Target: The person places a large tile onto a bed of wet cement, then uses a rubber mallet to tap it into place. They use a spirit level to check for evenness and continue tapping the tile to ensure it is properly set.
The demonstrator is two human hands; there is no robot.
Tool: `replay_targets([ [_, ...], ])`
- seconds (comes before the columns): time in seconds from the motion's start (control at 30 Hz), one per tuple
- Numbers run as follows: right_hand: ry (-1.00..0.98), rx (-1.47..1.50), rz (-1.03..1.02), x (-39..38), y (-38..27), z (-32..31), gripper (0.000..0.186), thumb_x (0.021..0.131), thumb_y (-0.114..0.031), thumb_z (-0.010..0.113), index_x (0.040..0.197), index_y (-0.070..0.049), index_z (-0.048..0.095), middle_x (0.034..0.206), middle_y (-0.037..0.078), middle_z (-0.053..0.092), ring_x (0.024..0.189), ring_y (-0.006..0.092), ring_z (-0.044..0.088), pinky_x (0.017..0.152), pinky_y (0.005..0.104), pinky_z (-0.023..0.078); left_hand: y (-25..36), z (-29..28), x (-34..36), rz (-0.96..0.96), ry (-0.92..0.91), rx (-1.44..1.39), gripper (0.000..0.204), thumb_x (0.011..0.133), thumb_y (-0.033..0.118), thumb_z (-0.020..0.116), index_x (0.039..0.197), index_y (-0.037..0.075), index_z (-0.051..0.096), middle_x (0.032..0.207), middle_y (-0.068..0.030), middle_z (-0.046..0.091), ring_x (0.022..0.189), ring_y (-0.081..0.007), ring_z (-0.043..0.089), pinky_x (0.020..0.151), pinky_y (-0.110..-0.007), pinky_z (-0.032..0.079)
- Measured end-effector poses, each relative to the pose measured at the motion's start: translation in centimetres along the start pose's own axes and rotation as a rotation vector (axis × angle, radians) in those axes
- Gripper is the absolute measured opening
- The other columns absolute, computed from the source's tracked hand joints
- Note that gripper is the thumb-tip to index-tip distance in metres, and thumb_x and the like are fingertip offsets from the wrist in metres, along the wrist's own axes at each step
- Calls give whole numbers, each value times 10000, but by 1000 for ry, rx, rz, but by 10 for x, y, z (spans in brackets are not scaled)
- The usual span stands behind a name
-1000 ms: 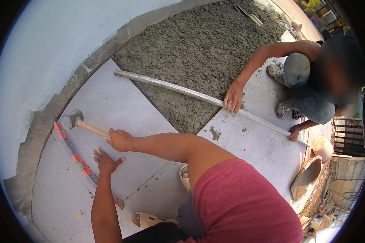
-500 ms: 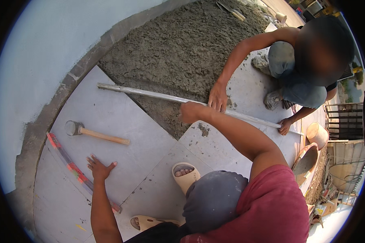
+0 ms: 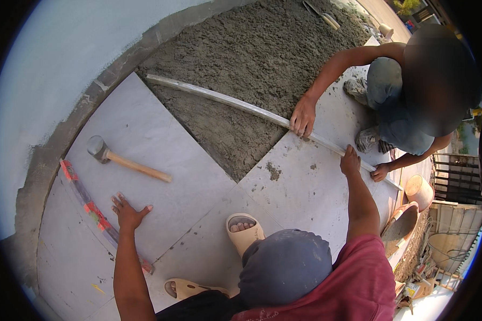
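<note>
My left hand (image 3: 128, 213) rests on a large grey tile (image 3: 171, 144), fingers spread and holding nothing. It is beside a red and dark spirit level (image 3: 78, 188) lying along the curved edge. A rubber mallet (image 3: 139, 168) with a wooden handle lies on the same tile. At right, my right hand (image 3: 350, 161) closes on a long metal straightedge (image 3: 225, 99), which slants across wet mortar (image 3: 235, 59) and the right tiles. A co-worker grips this straightedge too, one hand (image 3: 303, 114) near its middle and the other (image 3: 381, 172) near its right end.
The co-worker (image 3: 399, 115) crouches at right. A trowel-like tool (image 3: 322, 16) lies on the far mortar. A bucket (image 3: 419, 191) and a mortar-stained basin (image 3: 401, 227) stand at the right edge. A pale wall (image 3: 69, 69) curves along the left.
The straightedge's left end has swung away from me, off the tile and over the mortar. My right hand has shifted right along the straightedge; my left hand stays nearly in place.
</note>
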State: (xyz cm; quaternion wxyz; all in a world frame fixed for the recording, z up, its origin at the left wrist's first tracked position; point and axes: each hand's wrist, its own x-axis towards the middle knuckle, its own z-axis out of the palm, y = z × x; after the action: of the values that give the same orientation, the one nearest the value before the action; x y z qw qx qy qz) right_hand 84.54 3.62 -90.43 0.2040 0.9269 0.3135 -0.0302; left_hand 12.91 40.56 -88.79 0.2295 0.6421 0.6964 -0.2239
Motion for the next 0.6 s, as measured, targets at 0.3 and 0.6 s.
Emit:
replay_targets([
  [0.3, -268, -129, -23, 41, -5, -20, 262, 994, -283, 564, 1178, -103, 512, 1120, 188, 671, 1058, 374, 665, 870, 495, 542, 1, -3, 0, -9, 16, -8, 1456, 622, 703, 818, 1580, 6, -28, 1634, -297, -24, 1473, -556, 83, 1208, -531, 218],
  [0.6, -119, 48, -230, 42, -7, -17, 250, 950, -236, 610, 1096, -40, 562, 1069, 209, 651, 986, 413, 655, 867, 491, 539, -2, 4, 5, -16, 9, -9, 1468, 615, 680, 838, 1576, -4, -36, 1630, -305, -36, 1468, -565, 83, 1206, -544, 211],
])
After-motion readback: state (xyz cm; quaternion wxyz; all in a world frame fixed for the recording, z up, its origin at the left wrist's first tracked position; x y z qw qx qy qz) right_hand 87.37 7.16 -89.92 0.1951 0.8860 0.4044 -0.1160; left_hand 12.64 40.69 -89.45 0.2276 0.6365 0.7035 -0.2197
